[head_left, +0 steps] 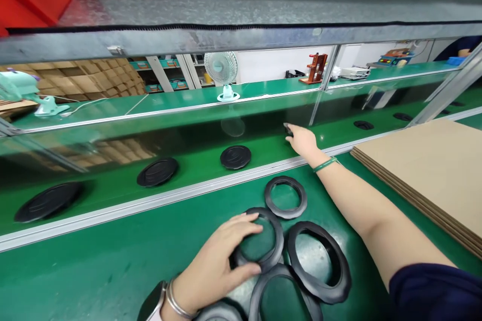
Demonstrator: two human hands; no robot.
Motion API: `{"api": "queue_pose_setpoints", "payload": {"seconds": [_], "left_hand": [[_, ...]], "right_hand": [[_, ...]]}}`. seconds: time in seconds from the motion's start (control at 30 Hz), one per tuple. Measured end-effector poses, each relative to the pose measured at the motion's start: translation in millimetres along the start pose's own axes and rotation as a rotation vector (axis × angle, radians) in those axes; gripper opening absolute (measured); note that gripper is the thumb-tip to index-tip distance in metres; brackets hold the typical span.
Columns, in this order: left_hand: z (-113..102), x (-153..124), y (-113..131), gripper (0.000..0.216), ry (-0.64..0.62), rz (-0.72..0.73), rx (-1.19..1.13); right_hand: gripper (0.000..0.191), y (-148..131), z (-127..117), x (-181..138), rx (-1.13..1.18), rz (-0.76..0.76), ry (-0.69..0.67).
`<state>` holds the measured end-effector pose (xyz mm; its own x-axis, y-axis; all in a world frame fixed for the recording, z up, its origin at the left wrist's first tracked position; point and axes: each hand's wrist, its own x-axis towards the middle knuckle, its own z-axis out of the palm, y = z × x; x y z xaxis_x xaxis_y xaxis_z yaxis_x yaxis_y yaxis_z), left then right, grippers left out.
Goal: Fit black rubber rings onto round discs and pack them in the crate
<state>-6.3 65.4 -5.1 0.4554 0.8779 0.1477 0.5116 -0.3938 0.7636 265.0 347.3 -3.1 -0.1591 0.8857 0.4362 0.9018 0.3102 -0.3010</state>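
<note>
The step in hand looks like a reach: the right hand [304, 141] is out over the far green conveyor belt [199, 160], a dark object [288, 131] at its fingertips, though I can't tell if it's pinched. Well apart, the left hand [214, 256] spreads over a matte black ring [279, 243] on the near green table [113, 261], grip unclear; lifting it would call for thumb and fingers to close.

Dark navy fabric sleeve [433, 291] worn at near right; right wrist [313, 156] circled by slim green bangle [325, 164]; silver banded bangle [173, 302], black wristwatch [151, 303] worn at near left.
</note>
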Motion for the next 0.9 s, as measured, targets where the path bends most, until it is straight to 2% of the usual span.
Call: {"api": "queue_pose_setpoints", "payload": {"seconds": [0.03, 0.1, 0.17, 0.23, 0.3, 0.43, 0.53, 0.63, 0.9], "left_hand": [[0, 1, 0, 0.055, -0.103, 0.045, 0.034], [-1, 3, -2, 0.06, -0.213, 0.081, 0.079], [-2, 5, -8, 0.059, -0.221, 0.063, 0.102], [-2, 6, -15, 0.048, -0.157, 0.013, 0.073], [-3, 7, -23, 0.034, -0.018, -0.086, -0.084], [-9, 11, -35, 0.028, 0.417, -0.307, -0.747], [-13, 16, -41, 0.023, 0.599, -0.402, -1.115], [-15, 18, -45, 0.023, 0.628, -0.44, -1.212], [-14, 18, -44, 0.029, 0.582, -0.42, -1.206]], "right_hand": [[0.053, 12, 7, 4, -0.103, 0.015, -0.097], [0.066, 22, 20, 5, -0.227, 0.008, -0.212], [0.065, 18, 32, 1, -0.237, -0.071, -0.182], [0.057, 8, 40, -3, -0.172, -0.194, -0.117], [0.052, 0, 44, -6, -0.092, -0.289, -0.066], [0.044, 3, 46, -5, 0.043, -0.355, -0.026], [0.039, 11, 47, -2, 0.116, -0.334, -0.018], [0.036, 16, 51, 0, 0.159, -0.314, -0.019], [0.025, 24, 56, -1, 0.279, -0.261, 0.058]]}}
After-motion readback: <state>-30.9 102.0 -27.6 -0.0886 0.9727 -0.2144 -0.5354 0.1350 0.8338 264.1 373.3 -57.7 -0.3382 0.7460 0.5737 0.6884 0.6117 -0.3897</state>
